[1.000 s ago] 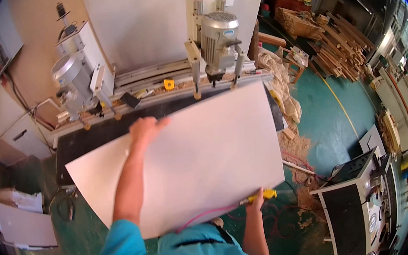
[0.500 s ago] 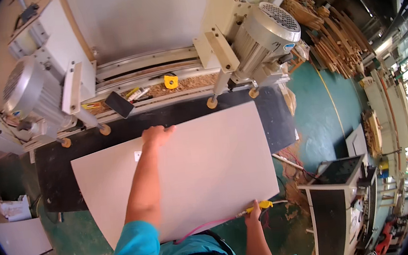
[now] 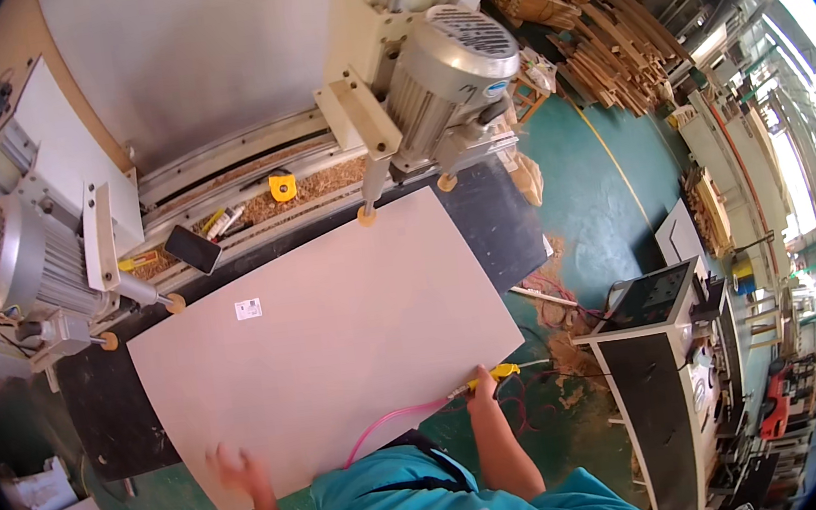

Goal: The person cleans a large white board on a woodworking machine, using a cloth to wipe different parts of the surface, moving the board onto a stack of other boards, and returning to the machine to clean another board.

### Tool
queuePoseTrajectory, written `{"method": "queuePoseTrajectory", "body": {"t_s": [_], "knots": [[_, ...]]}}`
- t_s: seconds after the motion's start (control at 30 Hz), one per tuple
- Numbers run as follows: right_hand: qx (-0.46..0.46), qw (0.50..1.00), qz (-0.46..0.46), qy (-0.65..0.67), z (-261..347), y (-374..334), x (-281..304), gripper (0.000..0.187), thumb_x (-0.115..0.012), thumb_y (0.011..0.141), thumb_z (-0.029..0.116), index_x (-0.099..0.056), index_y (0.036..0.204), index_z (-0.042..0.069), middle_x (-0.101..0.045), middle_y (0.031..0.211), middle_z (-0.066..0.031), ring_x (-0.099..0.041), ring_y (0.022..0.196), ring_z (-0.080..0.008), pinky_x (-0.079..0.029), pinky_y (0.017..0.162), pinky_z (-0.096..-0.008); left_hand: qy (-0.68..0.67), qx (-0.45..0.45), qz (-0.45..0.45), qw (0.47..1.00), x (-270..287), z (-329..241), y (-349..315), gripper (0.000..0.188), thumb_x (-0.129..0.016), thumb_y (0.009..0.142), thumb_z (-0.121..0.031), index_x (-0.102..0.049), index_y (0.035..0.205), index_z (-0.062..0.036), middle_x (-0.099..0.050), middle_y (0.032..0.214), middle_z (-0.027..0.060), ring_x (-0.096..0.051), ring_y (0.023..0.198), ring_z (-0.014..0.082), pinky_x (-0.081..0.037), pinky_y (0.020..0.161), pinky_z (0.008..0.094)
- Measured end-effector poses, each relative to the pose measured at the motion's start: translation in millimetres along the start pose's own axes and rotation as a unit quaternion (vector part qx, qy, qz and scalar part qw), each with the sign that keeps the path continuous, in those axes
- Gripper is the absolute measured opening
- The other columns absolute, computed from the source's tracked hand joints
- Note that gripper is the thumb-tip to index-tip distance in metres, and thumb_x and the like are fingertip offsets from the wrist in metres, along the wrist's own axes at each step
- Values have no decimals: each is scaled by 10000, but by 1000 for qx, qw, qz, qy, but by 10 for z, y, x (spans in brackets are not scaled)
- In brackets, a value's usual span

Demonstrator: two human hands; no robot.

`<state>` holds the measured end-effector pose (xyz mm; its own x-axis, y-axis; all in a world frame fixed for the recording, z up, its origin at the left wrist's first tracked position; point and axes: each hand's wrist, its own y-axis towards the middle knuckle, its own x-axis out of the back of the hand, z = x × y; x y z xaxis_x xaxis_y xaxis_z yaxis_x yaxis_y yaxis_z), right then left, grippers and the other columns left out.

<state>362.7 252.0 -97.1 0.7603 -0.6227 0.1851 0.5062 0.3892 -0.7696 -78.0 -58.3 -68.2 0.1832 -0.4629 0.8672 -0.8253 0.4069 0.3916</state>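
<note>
The left hand has come away from the far edge of the white panel and is now back over its near left corner, while the panel sits closer to the machine than it did half a second ago. That hand is blurred; its fingers are spread and clasp nothing, with the corner of the panel beneath them. Whether they touch the surface cannot be told.

The right hand has its fingers closed around a yellow air gun, just at the panel's near edge, towards the right corner. The thumb overlaps that edge in view, but contact with it is unclear. A pink hose runs left from the gun, across the near part of the panel, to the person's waist.

The panel lies flat and slanted on the black bench, its near part reaching out over the green floor. A small white label shows on its far left part, well apart from both hands. The far edge lies right by a round tan foot under the right-hand motor. Beyond the bench, a yellow tape measure rests among wood shavings.
</note>
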Motion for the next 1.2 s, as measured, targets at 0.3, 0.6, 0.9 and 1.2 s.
{"method": "queuePoseTrajectory", "body": {"t_s": [0.3,0.6,0.9,1.2], "knots": [[3,993,113,17,720,481,-133,402,-619,920,215,-466,1277,108,-593,1089,-108,-630,950,-324,-594,698,-513,-653,577,106,480,-108,-144,-434,471,-628,919,-398,-534,1278,-106,-625,1114,62,-618,989,250,-565,770,435],[373,893,103,-230,1137,607,444,201,-588,917,153,-546,1079,43,-606,778,-51,-580,598,-203,-486,522,-349,-633,581,105,502,-489,415,-336,415,-728,852,-293,-568,1217,-176,-667,1021,71,-655,922,229,-543,749,438],[191,587,396,-679,1882,-554,699,282,-739,805,223,-665,997,30,-683,857,-77,-637,768,-215,-499,682,-348,-198,332,505,772,385,-214,-369,429,-636,855,-494,-652,1044,-110,-717,847,97,-703,806,268,-552,734,432],[251,638,345,-641,1768,-854,-16,408,-695,844,431,-684,1020,64,-686,881,-68,-637,770,-174,-494,681,-339,-282,31,275,919,-619,-1580,1708,266,-668,864,-272,-635,1002,-47,-699,989,117,-672,926,297,-526,794,413]]}}
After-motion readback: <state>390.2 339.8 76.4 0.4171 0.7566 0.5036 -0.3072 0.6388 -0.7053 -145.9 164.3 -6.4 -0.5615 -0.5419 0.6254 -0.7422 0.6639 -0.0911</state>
